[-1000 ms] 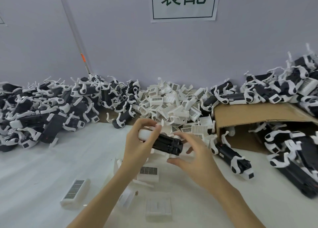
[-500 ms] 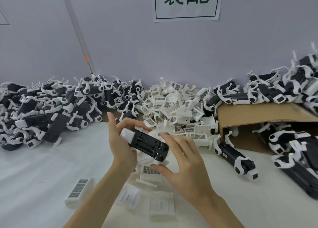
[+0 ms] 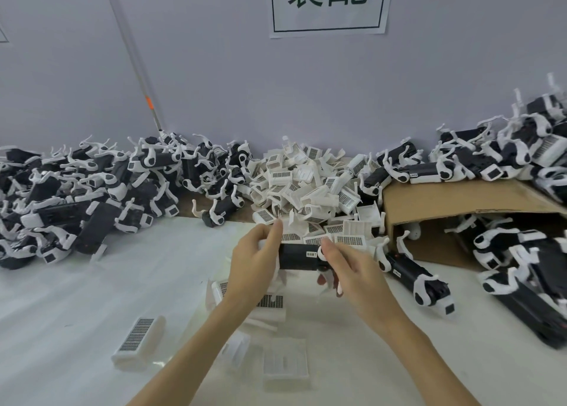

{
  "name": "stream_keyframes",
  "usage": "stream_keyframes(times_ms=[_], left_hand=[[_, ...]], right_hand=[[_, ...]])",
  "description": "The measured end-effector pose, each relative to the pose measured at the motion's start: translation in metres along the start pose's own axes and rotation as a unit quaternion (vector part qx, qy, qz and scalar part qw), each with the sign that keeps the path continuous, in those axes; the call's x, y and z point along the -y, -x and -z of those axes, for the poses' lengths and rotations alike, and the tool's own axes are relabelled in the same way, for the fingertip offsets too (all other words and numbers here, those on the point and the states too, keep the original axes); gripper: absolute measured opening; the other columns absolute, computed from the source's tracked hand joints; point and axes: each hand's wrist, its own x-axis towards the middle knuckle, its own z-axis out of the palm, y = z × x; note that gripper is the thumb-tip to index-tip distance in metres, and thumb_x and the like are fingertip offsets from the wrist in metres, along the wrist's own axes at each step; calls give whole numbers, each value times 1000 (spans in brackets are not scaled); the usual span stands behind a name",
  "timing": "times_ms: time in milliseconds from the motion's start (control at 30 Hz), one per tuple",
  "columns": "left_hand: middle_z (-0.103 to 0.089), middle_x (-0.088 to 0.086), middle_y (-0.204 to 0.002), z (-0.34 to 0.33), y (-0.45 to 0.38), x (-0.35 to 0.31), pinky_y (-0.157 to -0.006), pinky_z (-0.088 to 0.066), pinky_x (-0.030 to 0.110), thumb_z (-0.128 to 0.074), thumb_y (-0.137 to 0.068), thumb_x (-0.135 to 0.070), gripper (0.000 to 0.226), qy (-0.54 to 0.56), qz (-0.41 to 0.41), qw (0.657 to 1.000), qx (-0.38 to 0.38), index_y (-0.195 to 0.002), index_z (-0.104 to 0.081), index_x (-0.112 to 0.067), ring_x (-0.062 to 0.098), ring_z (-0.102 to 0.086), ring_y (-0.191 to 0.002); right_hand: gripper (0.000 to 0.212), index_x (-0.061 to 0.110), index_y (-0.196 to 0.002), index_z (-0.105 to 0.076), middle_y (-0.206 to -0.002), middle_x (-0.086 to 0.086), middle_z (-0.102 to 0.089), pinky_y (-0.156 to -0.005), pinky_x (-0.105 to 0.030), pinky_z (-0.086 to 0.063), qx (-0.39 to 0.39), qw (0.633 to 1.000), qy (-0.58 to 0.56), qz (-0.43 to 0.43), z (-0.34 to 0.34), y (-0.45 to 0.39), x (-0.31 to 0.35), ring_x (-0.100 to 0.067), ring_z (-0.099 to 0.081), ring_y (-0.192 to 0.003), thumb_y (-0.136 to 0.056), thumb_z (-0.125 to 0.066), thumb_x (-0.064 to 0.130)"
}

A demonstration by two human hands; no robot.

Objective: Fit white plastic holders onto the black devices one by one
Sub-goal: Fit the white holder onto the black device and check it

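Both hands pinch one black device, left hand and right hand at opposite ends. Its long axis lies level, left to right. Loose white holders lie below, nearer the person.

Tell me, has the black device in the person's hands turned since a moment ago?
Yes. The black device, tilted down to the right half a second ago with its open compartment showing, now lies level against the white holder pile, labelled side showing.

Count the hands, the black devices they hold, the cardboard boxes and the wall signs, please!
Hands: 2 (left hand, right hand)
Held black device: 1
Cardboard box: 1
Wall sign: 1
Total: 5
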Motion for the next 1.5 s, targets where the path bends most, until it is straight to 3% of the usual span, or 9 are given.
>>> stream_keyframes(times_ms=[200, 333, 500, 667, 800, 933, 1100, 1300, 1500], left_hand=[[-76, -5, -96, 1, 4, -5, -78, -48, 24, -37, -93, -86, 67, 65, 41, 996, 36, -107, -67, -29, 10, -71, -92], [-79, 15, -102, 8, 1, -10, -54, -52, 27, -43, -91, -83, 73, 238, 108, 965, -24, -98, -73, -17, 25, -74, -84], [-73, 9, -73, 18, -3, -5, -112, -45, 60, -56, -107, -50, 57, 242, 40, 962, -122, -59, -61, -18, 18, -68, -93], [-70, 17, -73, 28, -9, -10, -109, -47, 63, -54, -107, -54, 59, 259, 12, 961, -101, -61, -57, -17, 23, -66, -80], [-68, 19, -82, 26, -7, -12, -77, -57, 45, -40, -104, -68, 66, 322, 8, 945, -57, -79, -64, -12, 30, -67, -78], [-72, 21, -91, 22, -5, -10, -91, -57, 54, -42, -106, -65, 66, 280, -11, 959, -26, -80, -68, -10, 44, -72, -95], [-71, 11, -73, 14, -7, -1, -89, -51, 41, -56, -107, -48, 61, 211, -16, 975, -71, -65, -64, -5, 9, -71, -85], [-64, 19, -73, 11, -1, 1, -81, -47, 40, -49, -107, -53, 64, 109, -66, 991, -42, -65, -66, -8, 19, -61, -73], [-60, 20, -69, -1, 5, 3, -64, -39, 21, -44, -106, -57, 64, 55, -98, 994, 3, -67, -67, -11, 15, -49, -61]], right_hand=[[43, 42, -111, -72, -101, 9, -75, -76, -21, -52, -50, 998, -9, 25, 0, -2, 1, -13, -69, -94, -81, -63, 72], [51, 47, -130, -65, -123, 17, -69, -94, -25, -51, -34, 997, 28, 70, -6, 4, 3, -11, -62, -116, -84, -68, 67], [58, 50, -136, -56, -130, 22, -59, -90, -22, -50, -9, 982, 109, 152, -28, 14, 5, -15, -54, -121, -84, -69, 72], [59, 41, -139, -56, -130, 25, -57, -87, -19, -47, -40, 965, 149, 214, -38, 16, 6, -16, -53, -119, -88, -67, 70], [58, 38, -143, -56, -131, 24, -58, -87, -23, -50, -69, 964, 139, 217, -36, 16, 7, -17, -53, -121, -92, -69, 63], [56, 43, -142, -56, -132, 27, -57, -90, -23, -51, -82, 973, 114, 182, -30, 16, 11, -16, -56, -117, -91, -66, 65], [45, 34, -152, -50, -144, 23, -58, -110, -17, -39, -51, 991, 12, 122, -13, 7, 5, -2, -49, -138, -112, -34, 45], [76, 21, -164, -25, -172, 4, -21, -127, -37, -14, -44, 878, 472, 69, 21, -7, -38, -17, -10, -160, -98, -51, -5], [43, 20, -135, -61, -129, 2, -63, -100, -41, -36, -150, 902, 391, 103, 14, -9, -35, -26, -53, -120, -94, -76, 19]])
